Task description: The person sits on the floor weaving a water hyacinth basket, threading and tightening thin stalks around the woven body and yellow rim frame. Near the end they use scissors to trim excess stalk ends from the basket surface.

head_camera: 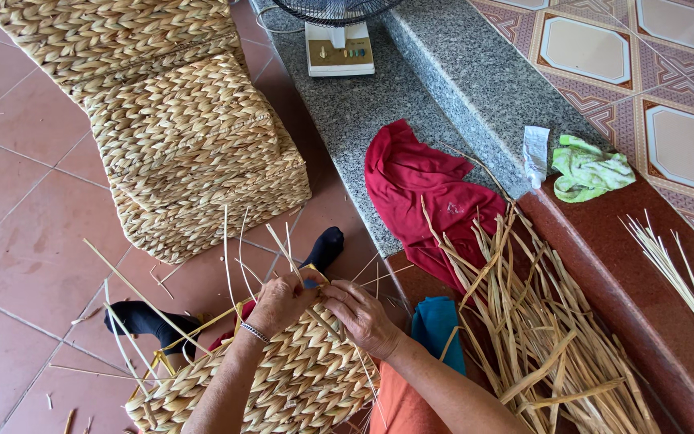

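Straw-coloured woven fibre makes up the half-built basket [283,378] held across the lap, and everything else is placed from it. At its upper rim the left hand [281,301] is closed over the weave, pinching a strand against the edge, while the fingers of the right hand [361,315] are pressed together around another strand just beside it. Loose stakes [234,249] are seen standing up from the rim, splayed and unwoven. Right of the basket, a heap of dried fibre strips [536,329] is laid along the step, with a red cloth [427,197] beyond it and a green rag [590,167] further off. Above the basket, finished woven boxes [178,120] are stacked. The step is judged best done with each strand kept taut and seated snugly against the row beneath before the next stake is crossed, so no gap is left
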Motion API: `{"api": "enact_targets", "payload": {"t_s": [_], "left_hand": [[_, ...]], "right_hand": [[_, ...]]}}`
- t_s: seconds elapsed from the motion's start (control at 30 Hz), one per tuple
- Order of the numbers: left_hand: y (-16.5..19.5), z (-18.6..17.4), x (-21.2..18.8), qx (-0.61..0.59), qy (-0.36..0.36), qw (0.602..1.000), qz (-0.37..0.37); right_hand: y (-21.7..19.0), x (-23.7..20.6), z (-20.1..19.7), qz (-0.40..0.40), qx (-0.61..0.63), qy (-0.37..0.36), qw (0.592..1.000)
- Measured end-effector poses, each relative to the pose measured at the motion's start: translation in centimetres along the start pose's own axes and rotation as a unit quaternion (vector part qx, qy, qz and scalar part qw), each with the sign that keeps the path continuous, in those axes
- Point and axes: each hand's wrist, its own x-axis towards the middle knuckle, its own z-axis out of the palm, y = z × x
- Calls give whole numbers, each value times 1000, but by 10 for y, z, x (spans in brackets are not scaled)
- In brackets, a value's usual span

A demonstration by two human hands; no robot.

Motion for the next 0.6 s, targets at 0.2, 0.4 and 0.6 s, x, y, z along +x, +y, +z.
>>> {"api": "enact_targets", "payload": {"t_s": [0.2,0.4,0.6], "left_hand": [[1,3,3,76,27,996,41],[-11,14,7,-24,82,996,-18],[-7,16,10,7,102,994,-33]], "right_hand": [[-2,13,-2,14,38,-2,999],[20,2,7,146,232,29,961],[81,0,47,377,385,-30,842]]}}
